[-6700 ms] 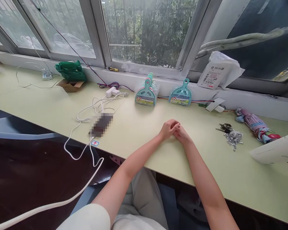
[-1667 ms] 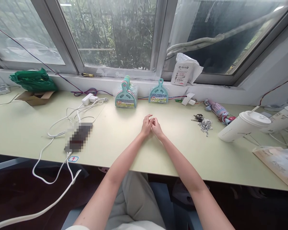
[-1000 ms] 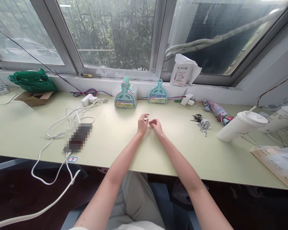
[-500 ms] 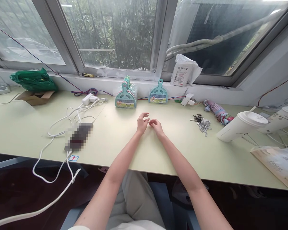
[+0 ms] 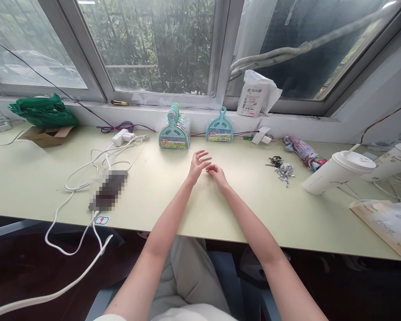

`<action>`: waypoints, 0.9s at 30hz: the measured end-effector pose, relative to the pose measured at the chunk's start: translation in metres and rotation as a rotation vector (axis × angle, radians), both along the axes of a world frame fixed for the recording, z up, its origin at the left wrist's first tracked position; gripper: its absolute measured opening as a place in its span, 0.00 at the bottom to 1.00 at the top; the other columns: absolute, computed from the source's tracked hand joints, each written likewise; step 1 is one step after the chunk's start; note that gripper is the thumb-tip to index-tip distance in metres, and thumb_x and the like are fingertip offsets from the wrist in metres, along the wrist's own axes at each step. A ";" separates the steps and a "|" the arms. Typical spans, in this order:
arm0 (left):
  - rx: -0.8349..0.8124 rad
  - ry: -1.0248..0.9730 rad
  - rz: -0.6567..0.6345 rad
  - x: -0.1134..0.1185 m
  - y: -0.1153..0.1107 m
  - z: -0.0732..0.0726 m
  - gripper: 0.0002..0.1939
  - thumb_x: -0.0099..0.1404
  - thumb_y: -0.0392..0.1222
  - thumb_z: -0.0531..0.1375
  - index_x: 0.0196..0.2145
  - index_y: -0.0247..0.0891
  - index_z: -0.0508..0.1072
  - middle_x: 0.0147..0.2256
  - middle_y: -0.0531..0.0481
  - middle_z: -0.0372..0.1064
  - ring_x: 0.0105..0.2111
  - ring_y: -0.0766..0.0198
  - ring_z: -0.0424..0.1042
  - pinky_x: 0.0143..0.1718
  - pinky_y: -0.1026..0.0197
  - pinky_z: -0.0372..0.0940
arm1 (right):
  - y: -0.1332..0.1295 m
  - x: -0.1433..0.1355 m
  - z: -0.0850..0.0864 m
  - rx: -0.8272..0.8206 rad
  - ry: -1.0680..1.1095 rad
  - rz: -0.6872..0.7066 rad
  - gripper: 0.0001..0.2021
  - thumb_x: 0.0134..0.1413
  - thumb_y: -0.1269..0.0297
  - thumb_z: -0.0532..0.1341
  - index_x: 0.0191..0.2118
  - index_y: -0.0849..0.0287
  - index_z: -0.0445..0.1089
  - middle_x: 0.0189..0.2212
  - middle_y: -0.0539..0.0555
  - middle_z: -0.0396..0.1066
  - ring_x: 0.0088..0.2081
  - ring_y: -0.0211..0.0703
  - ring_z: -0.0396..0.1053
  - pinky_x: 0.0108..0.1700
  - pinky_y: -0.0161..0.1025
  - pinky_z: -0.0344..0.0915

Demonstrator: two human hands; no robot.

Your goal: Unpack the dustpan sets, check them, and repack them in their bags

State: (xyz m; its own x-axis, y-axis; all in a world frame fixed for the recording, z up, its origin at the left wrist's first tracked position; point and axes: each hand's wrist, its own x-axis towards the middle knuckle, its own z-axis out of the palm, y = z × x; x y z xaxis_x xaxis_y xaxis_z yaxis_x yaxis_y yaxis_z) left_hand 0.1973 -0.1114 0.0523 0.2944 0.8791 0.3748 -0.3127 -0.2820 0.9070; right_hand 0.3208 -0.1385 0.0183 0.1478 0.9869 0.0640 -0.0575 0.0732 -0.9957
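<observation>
My left hand (image 5: 198, 166) is over the middle of the table, its fingers spread and holding nothing. Close beside it, my right hand (image 5: 218, 175) has loosely bent fingers that point toward the left palm, and nothing shows in them. The fingertips of both hands are very near each other; whether they touch I cannot tell. Beyond the hands, against the wall, stands a row of small dustpan and brush sets (image 5: 173, 131) in clear plastic. One more teal dustpan and brush set (image 5: 219, 126) stands upright to its right.
To the left lie a white charging cable (image 5: 74, 171), a pixelated dark object (image 5: 109, 191) and a cardboard box (image 5: 46, 136) under a green bag (image 5: 43, 111). Keys (image 5: 280, 167), a folded umbrella (image 5: 304, 152), a lidded white cup (image 5: 337, 173) and a paper bag (image 5: 384, 223) are on the right.
The fingers of my left hand have spread and lifted a little, away from the right fingertips. My right hand has hardly moved. The view has tipped down slightly.
</observation>
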 end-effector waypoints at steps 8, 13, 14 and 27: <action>-0.049 -0.079 0.008 -0.001 0.004 -0.003 0.28 0.54 0.44 0.66 0.50 0.42 0.61 0.54 0.40 0.61 0.48 0.54 0.70 0.49 0.48 0.66 | 0.000 0.000 0.000 0.007 -0.061 0.024 0.08 0.40 0.66 0.55 0.30 0.56 0.68 0.34 0.50 0.72 0.39 0.40 0.69 0.49 0.42 0.64; -0.038 -0.066 0.027 -0.003 0.006 -0.004 0.28 0.53 0.41 0.66 0.49 0.42 0.61 0.53 0.40 0.61 0.49 0.54 0.70 0.47 0.50 0.68 | -0.001 0.000 0.000 0.009 -0.082 0.021 0.09 0.40 0.67 0.54 0.31 0.56 0.68 0.36 0.51 0.72 0.40 0.40 0.69 0.49 0.42 0.65; -0.032 -0.059 0.038 -0.004 0.007 -0.005 0.28 0.53 0.40 0.66 0.49 0.42 0.61 0.53 0.40 0.61 0.48 0.55 0.70 0.47 0.50 0.68 | -0.001 0.000 0.000 0.009 -0.084 0.021 0.09 0.40 0.67 0.54 0.31 0.56 0.68 0.36 0.51 0.72 0.40 0.40 0.69 0.49 0.42 0.65; -0.022 0.299 0.569 -0.078 0.068 -0.022 0.17 0.52 0.28 0.59 0.40 0.38 0.64 0.47 0.44 0.66 0.40 0.61 0.73 0.37 0.58 0.72 | 0.006 0.001 -0.009 -0.023 -0.164 0.023 0.11 0.41 0.67 0.53 0.32 0.57 0.69 0.36 0.51 0.72 0.39 0.40 0.71 0.50 0.42 0.64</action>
